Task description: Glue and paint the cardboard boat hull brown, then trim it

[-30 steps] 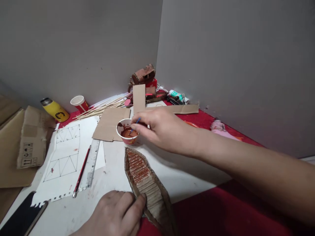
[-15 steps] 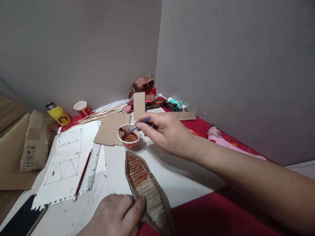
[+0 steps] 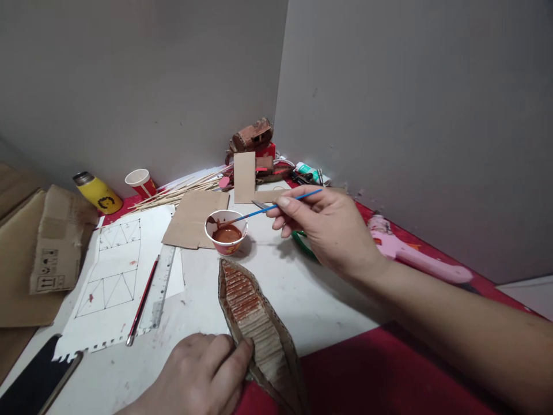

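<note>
Between the thumb and fingers of my right hand [image 3: 332,230] is a thin blue paintbrush [image 3: 276,208]. Its brown-wetted tip is inside a paper cup of brown paint [image 3: 227,233], close to the inner wall. My left hand [image 3: 207,369] grips the left edge of a cardboard model boat [image 3: 259,328], thumb side against the rim. The boat's pointed end faces the cup. Ridged strips line its inside, reddish brown at the far end and bare tan nearer me. Its near end runs toward the bottom of the view.
Left of the cup lie a cardboard sheet [image 3: 196,219], a ruler [image 3: 164,291], a red pencil [image 3: 143,300] and a paper with truss drawings [image 3: 118,253]. A yellow bottle [image 3: 99,193], a red cup [image 3: 141,183] and wooden sticks [image 3: 185,190] stand behind. A pink glue gun [image 3: 415,256] lies right.
My right hand has drawn back to the right, raising the brush from the paint toward the cup's rim. My left hand still holds the boat.
</note>
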A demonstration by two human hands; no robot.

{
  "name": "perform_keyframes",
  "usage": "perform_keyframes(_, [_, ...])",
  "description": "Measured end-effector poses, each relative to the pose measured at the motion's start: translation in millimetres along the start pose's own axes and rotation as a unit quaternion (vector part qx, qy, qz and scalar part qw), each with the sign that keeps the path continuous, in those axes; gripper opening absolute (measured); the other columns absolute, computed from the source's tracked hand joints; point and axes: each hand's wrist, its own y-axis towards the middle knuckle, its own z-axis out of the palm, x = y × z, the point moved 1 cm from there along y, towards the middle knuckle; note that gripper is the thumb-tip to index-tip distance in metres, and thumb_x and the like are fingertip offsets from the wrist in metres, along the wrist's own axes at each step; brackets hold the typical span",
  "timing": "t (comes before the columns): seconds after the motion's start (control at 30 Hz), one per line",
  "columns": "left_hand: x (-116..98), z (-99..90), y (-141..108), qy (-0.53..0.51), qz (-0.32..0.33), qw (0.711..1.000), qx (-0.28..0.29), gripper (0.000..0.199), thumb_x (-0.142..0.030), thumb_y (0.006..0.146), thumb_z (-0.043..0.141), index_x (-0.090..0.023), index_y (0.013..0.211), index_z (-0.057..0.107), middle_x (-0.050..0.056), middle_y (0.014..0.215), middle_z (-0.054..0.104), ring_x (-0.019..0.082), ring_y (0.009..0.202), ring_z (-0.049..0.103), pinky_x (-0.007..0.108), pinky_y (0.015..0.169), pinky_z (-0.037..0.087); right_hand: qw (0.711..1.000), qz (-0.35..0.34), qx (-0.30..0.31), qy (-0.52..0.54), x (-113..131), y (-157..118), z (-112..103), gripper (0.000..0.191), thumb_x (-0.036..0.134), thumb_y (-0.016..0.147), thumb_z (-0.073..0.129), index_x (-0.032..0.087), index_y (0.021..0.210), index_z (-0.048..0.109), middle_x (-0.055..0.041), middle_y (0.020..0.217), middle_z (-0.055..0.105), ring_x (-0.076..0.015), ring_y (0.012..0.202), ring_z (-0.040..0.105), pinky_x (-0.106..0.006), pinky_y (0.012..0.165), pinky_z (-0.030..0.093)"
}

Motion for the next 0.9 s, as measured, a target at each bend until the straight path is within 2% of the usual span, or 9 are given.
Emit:
perform_keyframes(0.1, [-0.2,-1.9,-0.2,-0.008,-0.002,1.000,0.006,0.028,-0.011,0.094,0.046,-0.004,0.117,0.060,0.006,0.073,0.065,0.017,0.054,0.060,0.032,0.045,0.055,0.999,0.033,-0.026,0.032,0.4,-3.7,-5.6,0.019,0.033,0.077,0.078,0.018,0.076,0.065,-0.0021,0.069,0.072,-0.0102,0.055,0.064,-0.019,0.047,0.053])
perform_keyframes(0.23, [-1.6,-4.7,1.5,-0.018,-0.009,1.000,0.016,0.029,-0.010,0.094,0.047,-0.004,0.119,0.059,0.006,0.074,0.066,0.017,0.055,0.060,0.032,0.046,0.056,0.986,0.126,-0.052,0.096,6.2,-17.8,-16.7,0.017,0.027,0.074,0.080,0.017,0.071,0.067,-0.0018,0.068,0.071,-0.0074,0.053,0.060,-0.015,0.045,0.051])
perform_keyframes(0.33, [-2.5,-6.3,3.4,-0.025,-0.015,0.999,0.020,0.028,-0.011,0.096,0.045,-0.004,0.118,0.059,0.006,0.075,0.066,0.017,0.056,0.060,0.031,0.046,0.055,0.978,0.174,-0.033,0.113,6.3,-34.9,-25.3,0.023,0.033,0.071,0.083,0.015,0.069,0.071,-0.0022,0.064,0.069,-0.0064,0.052,0.059,-0.012,0.045,0.050])
perform_keyframes(0.5, [-1.5,-7.9,5.6,-0.027,-0.019,0.999,0.027,0.025,-0.012,0.097,0.046,-0.005,0.115,0.060,0.005,0.073,0.065,0.016,0.056,0.059,0.029,0.048,0.052,0.974,0.218,-0.001,0.068,-1.8,-63.3,-28.7,0.029,0.041,0.072,0.083,0.017,0.072,0.067,-0.0036,0.064,0.071,-0.0107,0.048,0.060,-0.020,0.044,0.052])
perform_keyframes(0.6, [-0.5,-8.4,6.1,-0.031,-0.021,0.999,0.036,0.025,-0.012,0.097,0.046,-0.005,0.116,0.060,0.006,0.075,0.066,0.016,0.059,0.060,0.028,0.050,0.052,0.984,0.174,0.028,-0.006,-0.7,-73.3,-24.1,0.026,0.041,0.081,0.075,0.018,0.076,0.066,-0.0034,0.064,0.071,-0.0123,0.050,0.063,-0.022,0.048,0.054])
perform_keyframes(0.7, [-0.3,-8.7,5.9,-0.036,-0.024,0.998,0.046,0.026,-0.011,0.097,0.045,-0.005,0.117,0.060,0.006,0.077,0.067,0.016,0.061,0.061,0.027,0.052,0.052,0.990,0.061,0.070,-0.110,5.8,-78.1,-20.4,0.021,0.036,0.091,0.064,0.020,0.079,0.066,-0.0007,0.065,0.069,-0.0127,0.058,0.065,-0.022,0.054,0.055])
perform_keyframes(0.8, [-0.6,-8.9,5.5,-0.032,-0.021,0.998,0.044,0.025,-0.012,0.097,0.046,-0.005,0.116,0.061,0.007,0.079,0.067,0.016,0.062,0.061,0.027,0.052,0.051,0.974,-0.062,0.111,-0.189,11.9,-81.1,-19.7,0.017,0.029,0.097,0.057,0.022,0.085,0.067,0.0007,0.074,0.070,-0.0117,0.066,0.067,-0.022,0.059,0.054])
perform_keyframes(0.9, [-0.6,-8.9,5.3,-0.027,-0.019,0.998,0.046,0.025,-0.013,0.097,0.047,-0.004,0.116,0.061,0.008,0.080,0.067,0.016,0.062,0.061,0.027,0.051,0.051,0.952,-0.124,0.135,-0.244,14.1,-82.8,-20.1,0.009,0.020,0.096,0.056,0.022,0.098,0.064,0.0014,0.083,0.073,-0.0102,0.070,0.068,-0.020,0.063,0.055])
